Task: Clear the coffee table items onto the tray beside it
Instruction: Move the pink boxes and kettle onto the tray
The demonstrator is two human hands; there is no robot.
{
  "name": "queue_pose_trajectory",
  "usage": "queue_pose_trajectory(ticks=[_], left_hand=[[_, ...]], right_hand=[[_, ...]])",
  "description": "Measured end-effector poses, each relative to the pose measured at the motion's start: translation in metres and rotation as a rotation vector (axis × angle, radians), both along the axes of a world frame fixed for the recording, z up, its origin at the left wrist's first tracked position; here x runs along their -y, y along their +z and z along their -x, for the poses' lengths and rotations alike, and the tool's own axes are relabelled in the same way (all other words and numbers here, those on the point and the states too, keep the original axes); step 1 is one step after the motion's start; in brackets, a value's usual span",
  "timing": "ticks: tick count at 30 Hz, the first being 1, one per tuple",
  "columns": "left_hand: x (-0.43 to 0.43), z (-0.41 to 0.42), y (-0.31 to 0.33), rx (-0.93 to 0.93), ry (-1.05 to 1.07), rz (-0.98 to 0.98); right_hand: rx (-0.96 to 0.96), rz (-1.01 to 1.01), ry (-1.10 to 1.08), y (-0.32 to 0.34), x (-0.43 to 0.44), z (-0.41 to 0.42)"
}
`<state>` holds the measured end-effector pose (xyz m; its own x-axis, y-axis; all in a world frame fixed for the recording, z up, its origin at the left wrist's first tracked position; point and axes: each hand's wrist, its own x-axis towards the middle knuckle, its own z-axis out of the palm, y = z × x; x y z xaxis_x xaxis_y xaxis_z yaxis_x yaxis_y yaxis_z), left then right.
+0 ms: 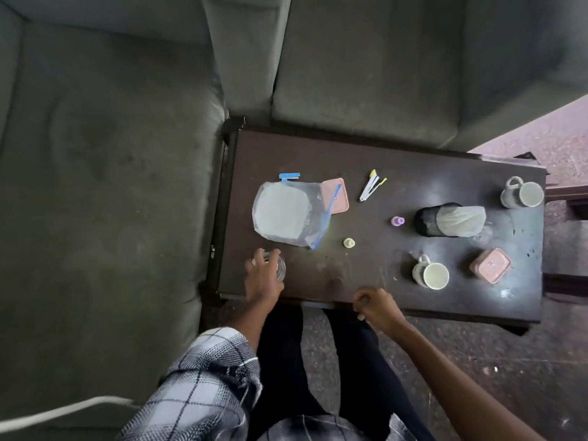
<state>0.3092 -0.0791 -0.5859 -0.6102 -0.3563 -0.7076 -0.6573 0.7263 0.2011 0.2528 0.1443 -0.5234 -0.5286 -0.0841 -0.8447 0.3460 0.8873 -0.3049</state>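
A dark wooden coffee table (366,160) carries the items. My left hand (262,278) is closed over a clear drinking glass (280,267) near the table's front left corner. My right hand (377,305) hovers at the front edge with fingers curled and nothing in it. Behind the glass lies a plastic zip bag holding a white plate (283,213), partly over a pink lid (337,195). Also on the table: a blue stapler (289,176), white pens with yellow caps (370,186), two mugs (431,275) (523,193), a pink container (490,265). No tray is in view.
A black mesh holder (428,222) lies on its side with a plastic bag in it. A purple cap (397,221) and a pale cap (349,242) sit mid-table. Grey sofa cushions (95,154) border the table on the left and behind. Floor (477,361) lies to the right of my legs.
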Motion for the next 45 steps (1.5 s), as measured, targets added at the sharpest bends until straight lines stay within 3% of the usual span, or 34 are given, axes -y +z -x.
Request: queue_pose_trajectory(ticks=[10,19,30,37,45], left_hand=[[-0.034,0.019,0.058,-0.093,-0.15,-0.07],[-0.119,0.133,0.109,-0.27,-0.317,-0.103],[-0.205,0.289,0.044,-0.286,-0.44,-0.089],[-0.221,0.315,0.006,-0.227,-0.508,-0.051],[-0.196,0.316,-0.001,-0.182,-0.524,0.001]], right_hand=[[-0.12,-0.002,-0.069,0.029,-0.025,0.015],[-0.367,0.01,-0.214,0.051,-0.095,0.084],[-0.654,0.071,-0.366,0.018,-0.167,0.169],[-0.757,0.08,-0.412,0.007,-0.198,0.173],[-0.737,0.012,-0.479,-0.008,-0.214,0.172]])
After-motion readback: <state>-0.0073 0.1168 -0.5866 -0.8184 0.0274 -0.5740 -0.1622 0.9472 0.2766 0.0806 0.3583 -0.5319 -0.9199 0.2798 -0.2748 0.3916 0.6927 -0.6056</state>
